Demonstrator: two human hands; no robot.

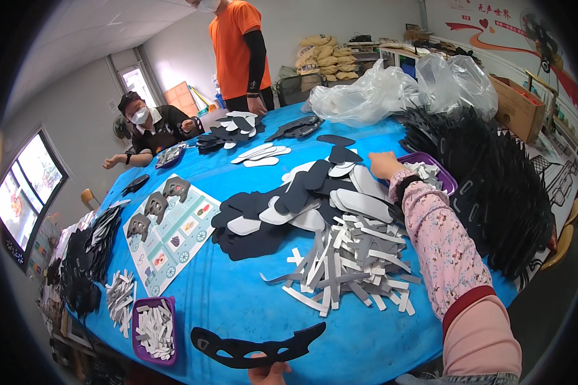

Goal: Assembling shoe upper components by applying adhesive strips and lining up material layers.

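Observation:
At the near edge, my left hand grips a black mask-shaped piece with eye-like cutouts, thumb over its lower edge. My right arm, in a pink flowered sleeve, stretches far across the table. My right hand is at the left side of a purple basket of small pale pieces, its fingers curled; whatever they hold is hidden. Left of and below that hand are black and white rounded foam-like pads. Nearer lies a loose heap of white and grey strips.
A second purple basket of short strips stands near left, beside a printed sheet bearing grey moulded pieces. Black pieces pile high at right, below clear plastic bags. Across the blue-covered table, one person sits and another stands.

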